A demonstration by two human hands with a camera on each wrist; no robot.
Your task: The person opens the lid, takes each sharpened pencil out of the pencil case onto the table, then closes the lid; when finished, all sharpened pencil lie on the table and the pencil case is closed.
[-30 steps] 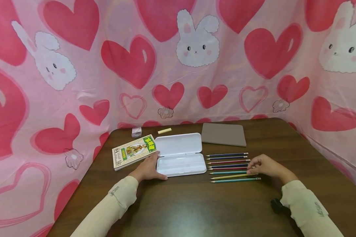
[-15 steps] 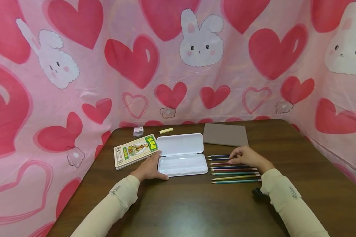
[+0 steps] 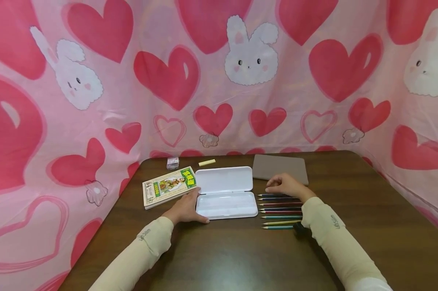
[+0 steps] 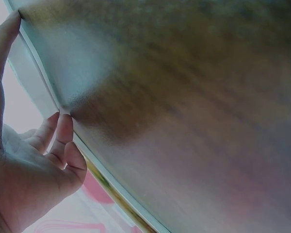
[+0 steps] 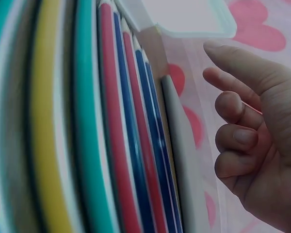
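An open white pencil case (image 3: 227, 206) lies on the table, its lid tipped back and nothing inside. At its left end rests my left hand (image 3: 185, 207), thumb at the near corner and fingertips along the edge; the left wrist view shows these touches too. To the right of the case, several pencils (image 3: 278, 217) in blue, red, teal and yellow lie in a row, points facing left. Above the far end of that row is my right hand (image 3: 286, 184). In the right wrist view, its fingers (image 5: 235, 138) are loosely curled with nothing held, apart from the pencils.
Left of the case lies a thick booklet (image 3: 170, 186) with a green and yellow cover. Behind stand a small clear box (image 3: 172, 162) and a yellow strip (image 3: 207, 163). A grey-brown flat notebook (image 3: 266, 167) lies behind the pencils. Pink heart-print cloth (image 3: 211, 89) surrounds the table.
My right hand has moved left and away from me, from the right ends of the near pencils to above the far ones. The left hand stays at the case.
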